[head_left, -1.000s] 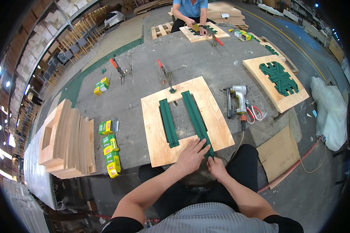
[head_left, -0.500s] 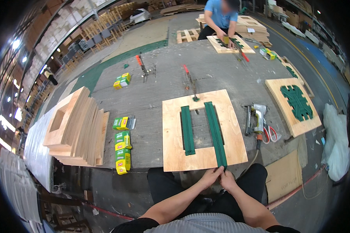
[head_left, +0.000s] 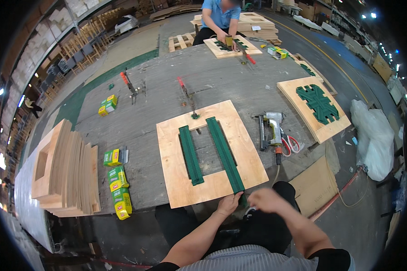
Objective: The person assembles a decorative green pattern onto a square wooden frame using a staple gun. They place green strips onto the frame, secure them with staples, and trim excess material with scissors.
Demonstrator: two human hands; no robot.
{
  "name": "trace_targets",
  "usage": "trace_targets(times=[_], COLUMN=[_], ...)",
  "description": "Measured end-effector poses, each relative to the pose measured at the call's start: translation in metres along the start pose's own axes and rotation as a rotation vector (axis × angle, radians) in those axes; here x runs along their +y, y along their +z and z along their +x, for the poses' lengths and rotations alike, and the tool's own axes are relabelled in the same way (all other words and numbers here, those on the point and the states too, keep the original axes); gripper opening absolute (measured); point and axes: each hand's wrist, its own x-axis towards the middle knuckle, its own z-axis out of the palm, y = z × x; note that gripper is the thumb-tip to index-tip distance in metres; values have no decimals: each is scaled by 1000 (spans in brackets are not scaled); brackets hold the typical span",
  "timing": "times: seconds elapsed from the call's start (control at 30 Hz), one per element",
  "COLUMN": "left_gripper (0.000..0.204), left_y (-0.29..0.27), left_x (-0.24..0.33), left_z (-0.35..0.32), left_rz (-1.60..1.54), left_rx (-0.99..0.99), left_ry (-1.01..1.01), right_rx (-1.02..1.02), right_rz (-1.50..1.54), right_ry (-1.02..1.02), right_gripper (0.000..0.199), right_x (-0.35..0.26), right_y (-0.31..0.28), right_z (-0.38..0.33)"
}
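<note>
A plywood frame (head_left: 172, 162) with a rectangular opening lies at the table's near edge. Two green webbing straps run lengthwise along its opening: a shorter left strap (head_left: 191, 156) and a longer right strap (head_left: 222, 153) that crosses the near rail and hangs past the table edge. My left hand (head_left: 229, 204) is closed on the near end of the longer strap, just below the frame. To its right, apart from the frame, my right hand (head_left: 266, 200) is raised with curled fingers, blurred by motion; whether it holds anything is hidden.
Right of the frame lie a staple gun (head_left: 273, 128) with a hose and red-handled scissors (head_left: 292, 143). Green-and-yellow boxes (head_left: 118, 178) and stacked plywood frames (head_left: 72, 169) stand left. A clamp (head_left: 187, 97) lies beyond; a webbed frame (head_left: 287, 92) rests right. A co-worker (head_left: 220, 20) works opposite.
My right hand has let go of the strap end and moved up to the right, while my left hand keeps its hold. The whole view has swung to the right.
</note>
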Motion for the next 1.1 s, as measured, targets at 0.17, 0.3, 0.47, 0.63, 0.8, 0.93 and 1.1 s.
trace_targets(times=[0.17,0.3,0.47,0.63,0.8,0.93,1.1], left_gripper=[52,54,53,55,54,50,46], left_y=[5,2,0,-4,1,-2,-2], left_x=[2,2,2,-2,-7,-4,-8], left_z=[1,5,3,6,9,8,9], left_rz=[49,81,23,43,-7,3,53], left_rx=[-6,-89,-59,4,8,-48,10], left_ry=[-2,7,65,106,135,130,217], right_rx=[960,916,902,806,561,472,298], right_rz=[-257,-435,-386,455,683,489,297], right_ry=[-27,300,367,-70,-84,8,9], right_gripper=[41,57,54,46,43,32,22], right_x=[-19,-21,-27,-53,-92,-82,-88], right_y=[-150,-193,-197,-167,-110,-50,-19], right_z=[45,104,127,82,18,1,1])
